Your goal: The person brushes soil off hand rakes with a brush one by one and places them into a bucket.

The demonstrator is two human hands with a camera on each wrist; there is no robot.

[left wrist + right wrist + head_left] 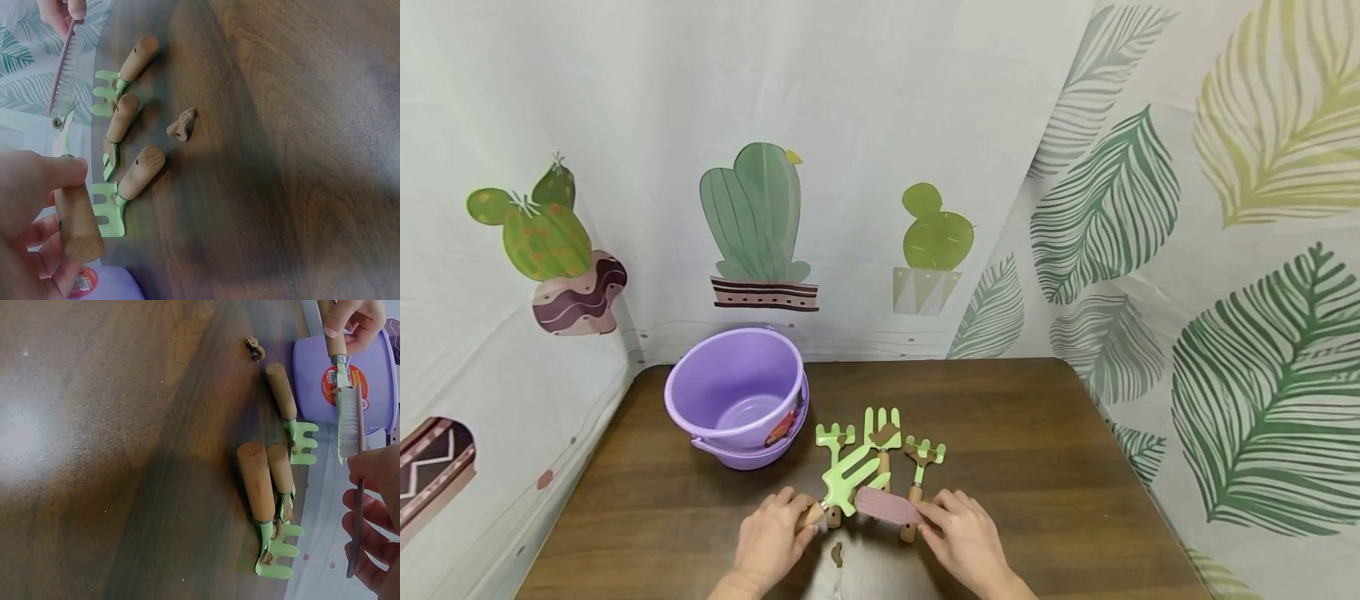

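Green tines (pixel 863 473) foremost, the fork (pixel 838 486) is slanting away rightward from your left hand (pixel 769 532), which is gripping its wooden handle (pixel 811 516), while your right hand (pixel 967 537), farther off, is holding the pink brush (pixel 887 505) pointing left, bristles (pixel 349 422) facing the fork, contact unclear.

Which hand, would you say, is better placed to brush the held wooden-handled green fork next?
Probably the right hand: it holds the pink brush, pale bristles towards the fork, which the left hand grips.
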